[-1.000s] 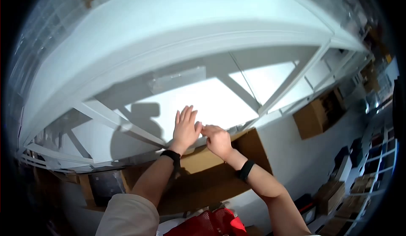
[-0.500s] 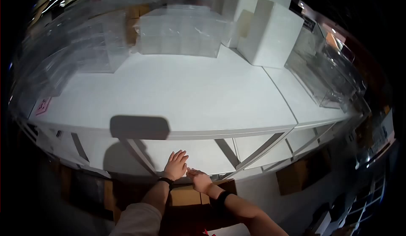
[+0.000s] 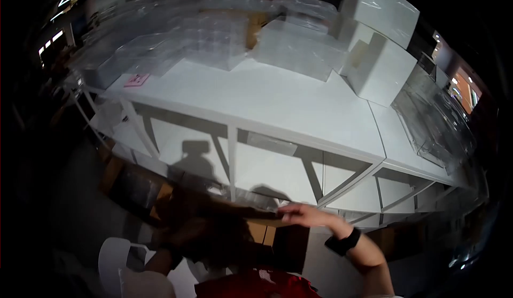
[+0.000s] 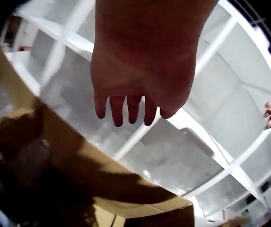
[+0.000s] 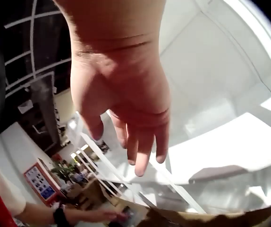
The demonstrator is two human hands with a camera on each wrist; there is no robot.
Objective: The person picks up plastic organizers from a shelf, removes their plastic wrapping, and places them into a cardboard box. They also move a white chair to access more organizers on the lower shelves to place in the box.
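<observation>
My left hand holds nothing, its fingers relaxed and slightly spread in the left wrist view. In the head view it lies in deep shadow over the large cardboard box, its outline hard to make out. My right hand is above the box's right part, in front of the white shelving unit. Seen from the right wrist, its fingers hang loosely bent with nothing between them. The two hands are well apart. Most of the box's inside is dark.
On the unit's top stand clear plastic cases, white boxes and a pink-printed card. A second cardboard box sits on the floor at left. A white chair stands close by at lower left.
My hands, close together before, have separated: the left went down and left into shadow, the right moved right. The head view has lifted and turned, showing more of the unit's top.
</observation>
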